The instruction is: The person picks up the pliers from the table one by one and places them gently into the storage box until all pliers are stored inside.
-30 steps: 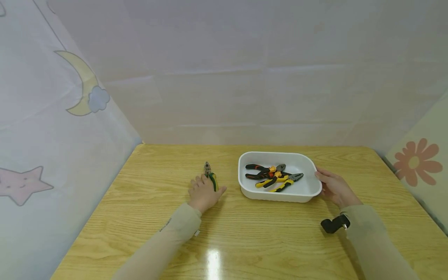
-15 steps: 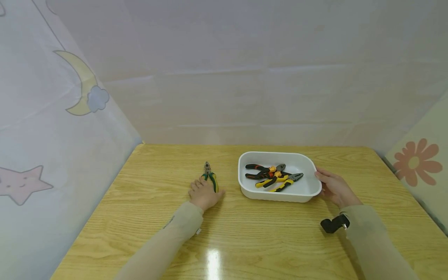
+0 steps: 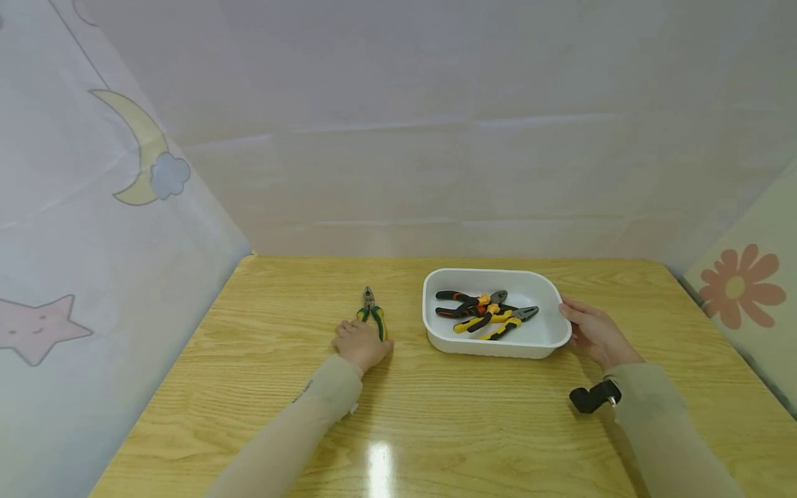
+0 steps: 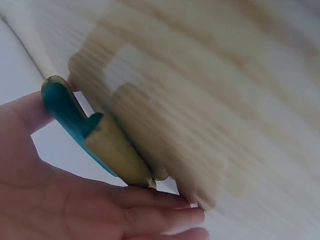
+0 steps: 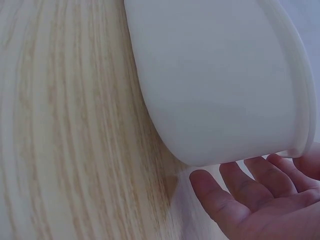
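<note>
A pair of pliers with green and yellow handles (image 3: 377,319) lies on the wooden table, jaws pointing away from me. My left hand (image 3: 361,344) is at the handle ends, palm side down. In the left wrist view the handles (image 4: 122,152) sit between the thumb and the fairly straight fingers (image 4: 150,220); no firm grip shows. To the right is a white plastic box (image 3: 486,347). My right hand (image 3: 598,337) holds its right end, thumb at the rim and fingers (image 5: 247,185) against the outer wall.
Inside the box lie several pliers, some with black and orange handles (image 3: 457,311), others with yellow and black ones (image 3: 498,328). A black wrist camera (image 3: 594,397) is on the right sleeve. Printed cloth walls (image 3: 398,138) rise behind and beside the table (image 3: 467,429).
My left hand has slid slightly back toward me, uncovering more of the pliers' handles. The pliers, the box and my right hand have stayed put.
</note>
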